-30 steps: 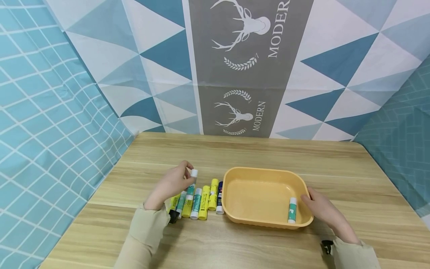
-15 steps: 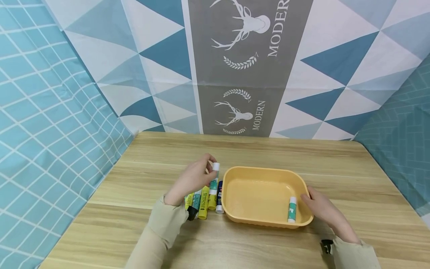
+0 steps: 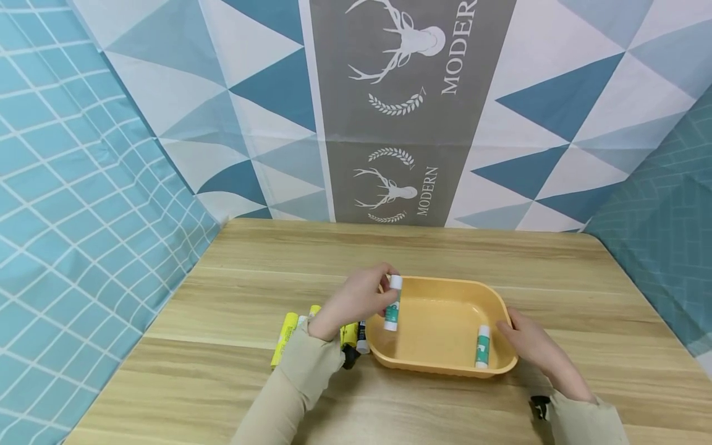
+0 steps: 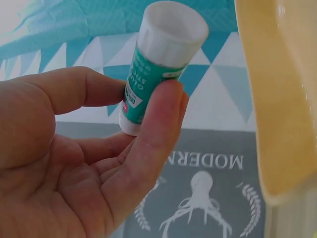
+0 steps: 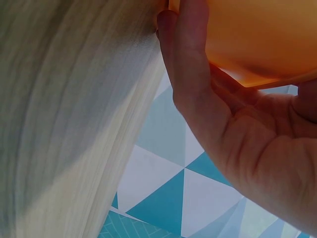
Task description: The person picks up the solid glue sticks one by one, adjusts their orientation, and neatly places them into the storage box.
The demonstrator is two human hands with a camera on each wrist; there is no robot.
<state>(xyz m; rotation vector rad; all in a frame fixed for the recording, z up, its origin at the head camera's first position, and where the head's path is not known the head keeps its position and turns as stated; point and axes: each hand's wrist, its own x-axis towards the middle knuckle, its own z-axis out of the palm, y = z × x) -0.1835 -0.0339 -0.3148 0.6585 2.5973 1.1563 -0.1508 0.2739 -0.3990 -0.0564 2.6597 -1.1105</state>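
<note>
My left hand (image 3: 356, 300) pinches a green glue stick with white ends (image 3: 392, 314) between thumb and fingers, over the left side of a yellow-orange plastic basin (image 3: 436, 327). In the left wrist view the glue stick (image 4: 153, 74) stands tilted in the fingertips, one white end toward the camera. A second green-and-white glue stick (image 3: 483, 347) lies inside the basin at its right end. My right hand (image 3: 539, 349) grips the basin's right side; the right wrist view has its thumb at the rim and fingers along the outer wall (image 5: 262, 39).
Left of the basin lies a row of glue sticks, partly hidden by the left forearm: a yellow one (image 3: 285, 339) at the far end and a dark blue one (image 3: 363, 339) beside the basin. The wooden table (image 3: 434, 408) meets a patterned wall covering (image 3: 395, 123) behind.
My left hand has carried the green glue stick rightward, from above the row to over the basin. The right hand stays at the basin's right side.
</note>
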